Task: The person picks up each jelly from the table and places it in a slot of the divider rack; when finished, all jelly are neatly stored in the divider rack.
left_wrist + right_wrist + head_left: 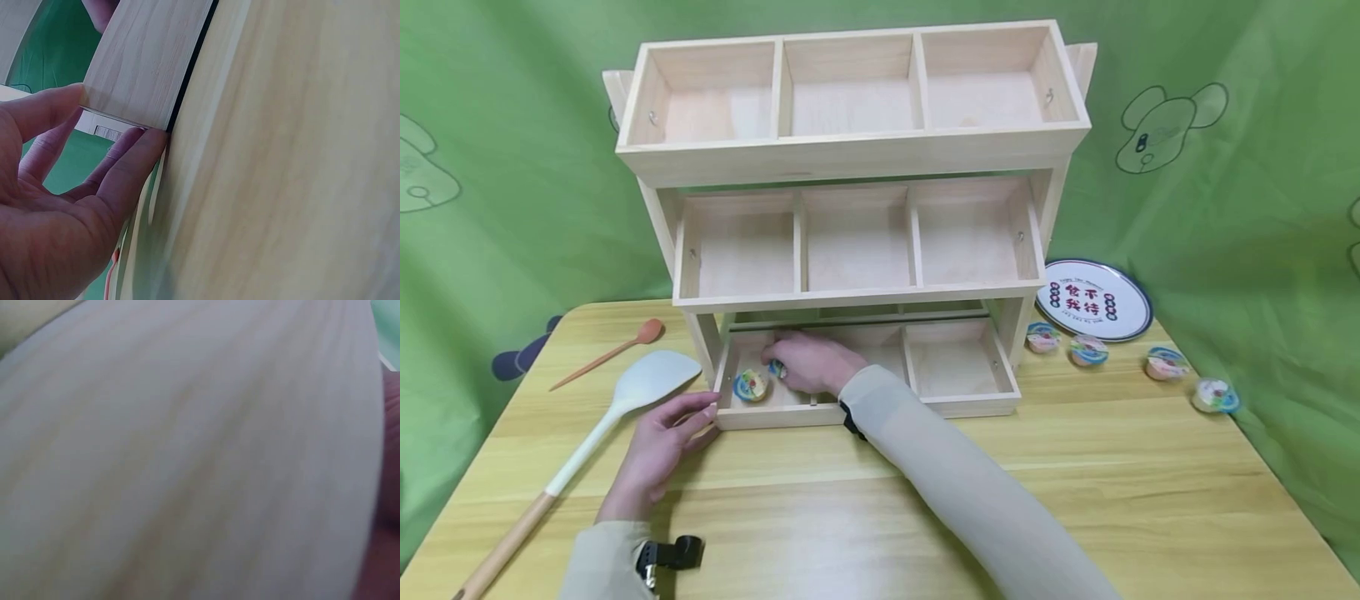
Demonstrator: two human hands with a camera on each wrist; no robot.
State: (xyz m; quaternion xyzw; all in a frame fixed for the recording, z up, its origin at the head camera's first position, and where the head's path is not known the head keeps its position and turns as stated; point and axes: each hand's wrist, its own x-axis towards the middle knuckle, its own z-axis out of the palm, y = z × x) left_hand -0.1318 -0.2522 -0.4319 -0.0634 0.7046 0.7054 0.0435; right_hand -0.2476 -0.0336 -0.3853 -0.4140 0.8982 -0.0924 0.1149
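A pale wooden three-tier rack (857,154) stands on the table, each tier divided into three compartments. My left hand (658,442) grips the front left corner of its bottom tray (880,410); in the left wrist view, its fingertips (153,139) meet the end of the front board (147,59). Reaching into the tray's left part, my right hand (816,360) pinches a small jelly cup (777,368), partly hidden by the fingers. Another jelly cup (750,385) lies beside it in the left compartment. A blurred wooden board (187,456) covers most of the right wrist view.
Left of the rack lie a white spatula (651,379) with a wooden handle and a small orange spoon (647,332). On the right, a white plate (1093,287) with a blue rim and several jelly cups (1167,364) rest on the table. Green cloth (1247,208) hangs behind.
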